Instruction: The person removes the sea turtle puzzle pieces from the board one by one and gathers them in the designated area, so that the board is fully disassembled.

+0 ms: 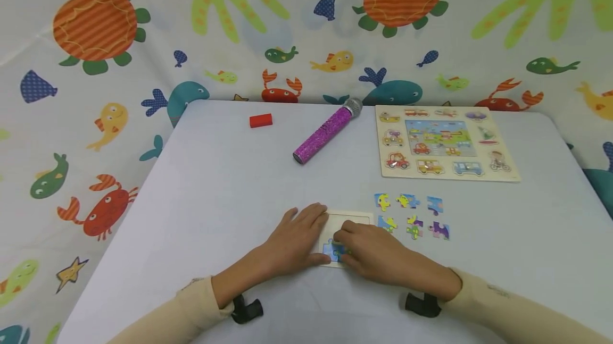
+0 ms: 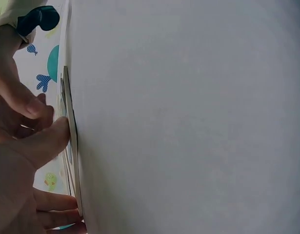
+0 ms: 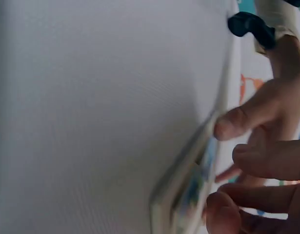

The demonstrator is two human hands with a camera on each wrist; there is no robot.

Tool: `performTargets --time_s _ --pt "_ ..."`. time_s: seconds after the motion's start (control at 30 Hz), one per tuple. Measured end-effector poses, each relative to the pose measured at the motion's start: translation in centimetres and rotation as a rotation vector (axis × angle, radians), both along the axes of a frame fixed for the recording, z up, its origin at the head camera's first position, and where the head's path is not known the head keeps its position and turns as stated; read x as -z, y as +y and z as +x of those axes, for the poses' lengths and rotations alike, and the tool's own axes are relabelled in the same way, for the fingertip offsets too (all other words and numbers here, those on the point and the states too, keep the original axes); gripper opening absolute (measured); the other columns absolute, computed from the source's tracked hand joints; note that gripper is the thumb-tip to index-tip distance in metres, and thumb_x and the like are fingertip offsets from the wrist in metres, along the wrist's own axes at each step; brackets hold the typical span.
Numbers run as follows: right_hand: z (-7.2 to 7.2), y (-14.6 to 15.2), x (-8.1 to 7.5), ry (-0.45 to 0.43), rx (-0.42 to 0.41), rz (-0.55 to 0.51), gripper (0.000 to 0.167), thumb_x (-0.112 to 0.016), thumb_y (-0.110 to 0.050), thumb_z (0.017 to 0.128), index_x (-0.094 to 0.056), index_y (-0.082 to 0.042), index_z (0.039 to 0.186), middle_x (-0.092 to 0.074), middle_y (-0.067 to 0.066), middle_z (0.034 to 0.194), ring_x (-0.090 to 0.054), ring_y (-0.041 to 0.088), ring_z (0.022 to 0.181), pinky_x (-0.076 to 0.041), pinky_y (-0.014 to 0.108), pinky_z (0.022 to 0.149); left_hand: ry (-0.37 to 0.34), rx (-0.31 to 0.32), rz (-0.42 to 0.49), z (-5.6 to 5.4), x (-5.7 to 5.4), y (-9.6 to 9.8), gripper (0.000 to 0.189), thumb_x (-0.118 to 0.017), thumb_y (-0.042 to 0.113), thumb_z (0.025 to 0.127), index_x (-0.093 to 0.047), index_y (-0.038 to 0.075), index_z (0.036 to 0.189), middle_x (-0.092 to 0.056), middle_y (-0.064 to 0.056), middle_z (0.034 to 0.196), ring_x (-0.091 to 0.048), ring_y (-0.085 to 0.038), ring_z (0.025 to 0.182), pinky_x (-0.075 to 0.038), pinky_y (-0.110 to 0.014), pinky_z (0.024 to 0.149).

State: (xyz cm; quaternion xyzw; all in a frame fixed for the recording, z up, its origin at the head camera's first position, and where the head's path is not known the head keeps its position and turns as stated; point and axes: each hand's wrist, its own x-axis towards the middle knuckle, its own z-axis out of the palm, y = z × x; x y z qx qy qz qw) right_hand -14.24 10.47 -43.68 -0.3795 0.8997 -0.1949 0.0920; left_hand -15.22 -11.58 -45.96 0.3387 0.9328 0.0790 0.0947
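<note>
A small wooden puzzle tray [image 1: 356, 218] lies near the front of the table, with blue puzzle pieces [image 1: 328, 249] in its lower left part. My left hand [image 1: 294, 240] rests on the tray's left side, fingers fairly straight at the edge and thumb along the near edge. Over the tray, my right hand [image 1: 378, 253] has bent fingers and holds a blue puzzle piece [image 1: 339, 248] between fingers and thumb, down at the tray's lower part. Much of that piece is hidden by the hand. In the right wrist view, the fingertips [image 3: 222, 214] are right at the tray [image 3: 162, 214].
Several loose puzzle pieces [image 1: 414, 227] lie right of the tray. Behind them is a wooden vehicle puzzle board [image 1: 450, 175]. A purple glitter microphone [image 1: 325, 134] and a red block [image 1: 261, 120] lie toward the back. A sea-animal curtain [image 1: 230, 57] hangs behind the white table [image 1: 215, 174].
</note>
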Motion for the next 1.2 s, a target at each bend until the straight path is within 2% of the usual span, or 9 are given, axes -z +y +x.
performTargets --time_s 0.13,0.3,0.7,0.93,1.07,1.2 --pt "0.0 -1.2 1.1 -0.007 0.021 -0.006 0.025 -0.079 -0.011 0.087 -0.069 -0.002 0.108 -0.058 0.001 0.094 -0.051 0.009 0.072 -0.046 0.023 0.063 0.007 0.014 0.002 0.0 0.1 -0.1 0.088 -0.072 0.057 0.09 -0.045 -0.001 0.151 -0.038 -0.013 0.161 -0.029 -0.027 0.151 -0.03 -0.059 0.115" --pt "0.1 -1.8 1.9 -0.008 0.065 -0.035 0.027 -0.081 -0.01 0.085 -0.067 -0.002 0.106 -0.056 0.002 0.094 -0.052 0.011 0.072 -0.048 0.026 0.064 0.01 0.017 0.0 0.1 0.0 -0.2 0.091 -0.074 0.058 0.088 -0.044 -0.001 0.151 -0.038 -0.013 0.161 -0.029 -0.027 0.151 -0.03 -0.06 0.115" --pt "-0.2 -2.2 2.5 -0.116 0.14 -0.116 0.028 -0.082 -0.004 0.082 -0.062 -0.006 0.101 -0.056 0.0 0.092 -0.052 0.011 0.075 -0.049 0.026 0.066 -0.023 0.026 0.016 0.1 -0.3 -0.2 0.095 -0.077 0.056 0.086 -0.042 -0.003 0.152 -0.036 -0.015 0.161 -0.027 -0.029 0.152 -0.029 -0.061 0.115" --pt "-0.1 -2.1 2.6 -0.134 0.145 -0.193 0.035 -0.082 0.0 0.08 -0.053 -0.013 0.095 -0.05 -0.006 0.081 -0.048 0.01 0.072 -0.043 0.025 0.062 -0.031 0.022 0.029 0.0 -0.3 -0.2 0.096 -0.076 0.057 0.086 -0.041 -0.003 0.152 -0.036 -0.015 0.161 -0.027 -0.03 0.152 -0.028 -0.063 0.115" --pt "-0.3 -1.8 2.7 -0.181 0.16 -0.253 0.032 -0.078 0.004 0.082 -0.054 -0.015 0.093 -0.051 -0.009 0.078 -0.048 0.008 0.072 -0.043 0.025 0.063 -0.037 0.023 0.036 0.0 -0.3 -0.2 0.096 -0.077 0.056 0.086 -0.042 -0.003 0.152 -0.036 -0.015 0.161 -0.027 -0.029 0.152 -0.028 -0.063 0.115" --pt "-0.6 -1.3 2.8 -0.277 0.175 -0.332 0.024 -0.072 0.005 0.086 -0.059 -0.015 0.092 -0.053 -0.011 0.075 -0.049 0.005 0.069 -0.044 0.025 0.063 -0.043 0.02 0.043 0.0 -0.2 -0.2 0.096 -0.077 0.056 0.086 -0.042 -0.003 0.152 -0.036 -0.015 0.161 -0.027 -0.029 0.152 -0.028 -0.063 0.115"
